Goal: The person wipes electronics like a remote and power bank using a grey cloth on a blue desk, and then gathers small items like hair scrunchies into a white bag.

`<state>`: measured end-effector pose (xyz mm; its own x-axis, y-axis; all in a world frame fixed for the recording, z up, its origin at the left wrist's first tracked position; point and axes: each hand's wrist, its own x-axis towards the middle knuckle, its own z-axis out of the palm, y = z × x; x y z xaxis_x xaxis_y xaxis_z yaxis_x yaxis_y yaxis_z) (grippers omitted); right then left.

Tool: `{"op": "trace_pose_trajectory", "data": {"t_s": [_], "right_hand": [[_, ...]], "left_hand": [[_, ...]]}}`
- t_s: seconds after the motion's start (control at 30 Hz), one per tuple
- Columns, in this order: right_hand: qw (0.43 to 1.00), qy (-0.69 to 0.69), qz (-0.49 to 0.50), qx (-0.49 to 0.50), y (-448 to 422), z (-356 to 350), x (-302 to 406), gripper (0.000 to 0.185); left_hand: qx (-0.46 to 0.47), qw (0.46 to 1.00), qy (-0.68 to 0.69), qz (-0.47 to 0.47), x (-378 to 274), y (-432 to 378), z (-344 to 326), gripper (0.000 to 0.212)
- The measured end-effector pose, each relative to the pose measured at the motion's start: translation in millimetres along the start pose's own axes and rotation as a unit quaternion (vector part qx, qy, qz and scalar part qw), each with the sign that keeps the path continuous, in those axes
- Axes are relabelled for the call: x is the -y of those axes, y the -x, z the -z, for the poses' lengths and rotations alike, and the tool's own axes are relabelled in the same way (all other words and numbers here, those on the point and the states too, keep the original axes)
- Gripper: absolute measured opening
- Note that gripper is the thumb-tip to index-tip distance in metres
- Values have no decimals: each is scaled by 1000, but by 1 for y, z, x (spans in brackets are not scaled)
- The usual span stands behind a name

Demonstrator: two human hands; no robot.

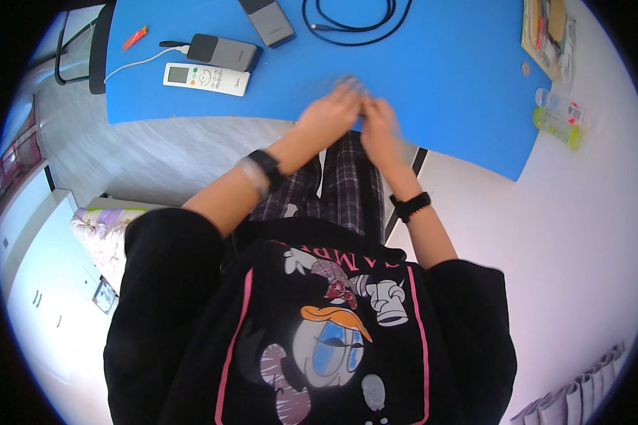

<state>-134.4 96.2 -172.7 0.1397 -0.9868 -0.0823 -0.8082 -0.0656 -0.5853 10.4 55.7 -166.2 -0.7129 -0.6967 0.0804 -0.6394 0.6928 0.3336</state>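
Observation:
My left hand (334, 110) and my right hand (378, 119) meet just over the front edge of the blue tabletop (446, 79). Both are blurred by motion, with their fingers bent towards each other. Something small and dark shows between the fingertips, too smeared to name. Left of my hands lie a white remote control (228, 81) and a grey-and-black power bank (220, 52) with a white cable (138, 62) plugged into its end. Beyond them is a second grey power bank (270, 24). A coiled black USB cable (351, 43) lies past my hands.
A small red packet (135, 38) lies at the tabletop's left. On the right are a box of odds and ends (545, 40) and a green-and-clear plastic tube (557, 127). Below the table edge are my plaid-trousered legs (351, 180). A black chair frame (100, 53) stands at the left.

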Motion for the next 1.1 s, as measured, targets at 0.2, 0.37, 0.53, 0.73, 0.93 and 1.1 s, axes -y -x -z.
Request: {"op": "trace_pose_trajectory", "data": {"t_s": [0.2, 0.37, 0.53, 0.73, 0.93, 1.1], "right_hand": [[998, 47, -33, 9, -2, 10, -43, 49], [997, 73, 12, 30, -5, -14, -27, 47], [991, 79, 72, 83, -1, -40, 10, 48], [979, 54, 159, 116, -1, -72, 51, 50], [977, -53, 151, 140, -7, -80, 70, 48], [986, -49, 118, 104, 6, -40, 41, 48]], "left_hand": [[1, 998, -53, -35, -8, -42, -55, 39], [-2, 999, -34, -19, 12, -11, -52, 41], [5, 999, 22, 28, 30, 47, -35, 42], [43, 996, 6, 83, 47, 109, -12, 44], [95, 987, -5, 127, 49, 125, 13, 43], [51, 995, 15, 83, 20, 88, 7, 41]]}}
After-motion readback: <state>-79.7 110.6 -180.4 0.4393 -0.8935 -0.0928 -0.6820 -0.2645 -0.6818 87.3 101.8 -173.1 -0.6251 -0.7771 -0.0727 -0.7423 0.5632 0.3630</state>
